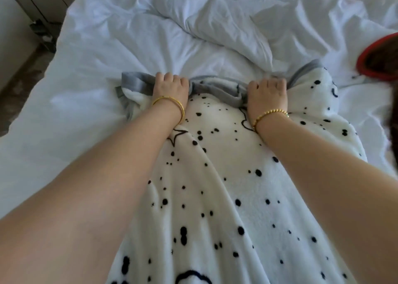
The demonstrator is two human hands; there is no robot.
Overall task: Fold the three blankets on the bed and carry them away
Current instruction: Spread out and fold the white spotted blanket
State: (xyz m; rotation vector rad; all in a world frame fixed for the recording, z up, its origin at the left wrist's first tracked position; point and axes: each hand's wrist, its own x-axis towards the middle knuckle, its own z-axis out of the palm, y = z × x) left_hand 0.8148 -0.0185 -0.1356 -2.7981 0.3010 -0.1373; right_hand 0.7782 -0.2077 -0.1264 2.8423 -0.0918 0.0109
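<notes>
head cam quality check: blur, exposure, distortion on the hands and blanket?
Head view: left hand and right hand slightly soft; white duvet near blown out at top; spotted blanket evenly lit, dots readable; wide-angle stretch swells the forearms toward the bottom corners.

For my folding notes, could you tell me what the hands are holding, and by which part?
Both the left hand and the right hand grip the spotted white blanket along its far, grey-trimmed edge, set apart from each other.
</notes>
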